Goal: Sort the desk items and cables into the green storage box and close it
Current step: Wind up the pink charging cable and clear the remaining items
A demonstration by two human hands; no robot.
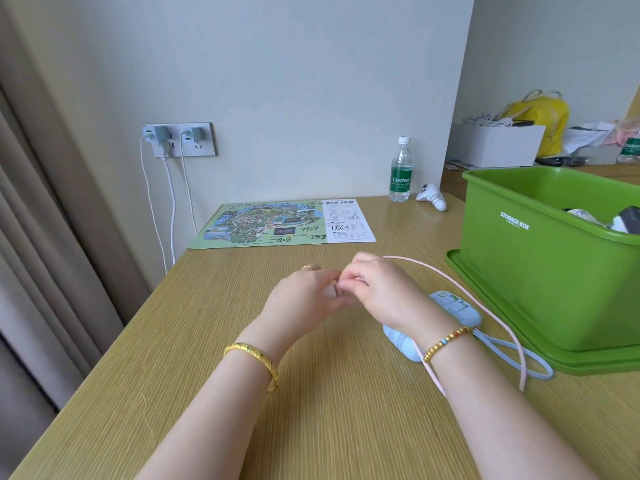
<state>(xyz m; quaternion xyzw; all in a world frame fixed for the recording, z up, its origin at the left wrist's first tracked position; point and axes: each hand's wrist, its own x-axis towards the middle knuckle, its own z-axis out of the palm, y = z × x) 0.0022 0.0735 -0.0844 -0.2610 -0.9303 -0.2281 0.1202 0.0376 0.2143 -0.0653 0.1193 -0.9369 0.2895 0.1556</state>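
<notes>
Hands: left hand (pixel 304 296), right hand (pixel 377 289) pinch pink cable (pixel 485 306) | green box (pixel 540 271) "STORAGE BOX" | bottle (pixel 401 171) "C'estbon"

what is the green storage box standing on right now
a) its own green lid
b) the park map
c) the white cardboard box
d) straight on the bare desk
a: the green storage box sits on a flat green lid whose rim shows around its base on the desk; the map lies apart by the wall.
</notes>
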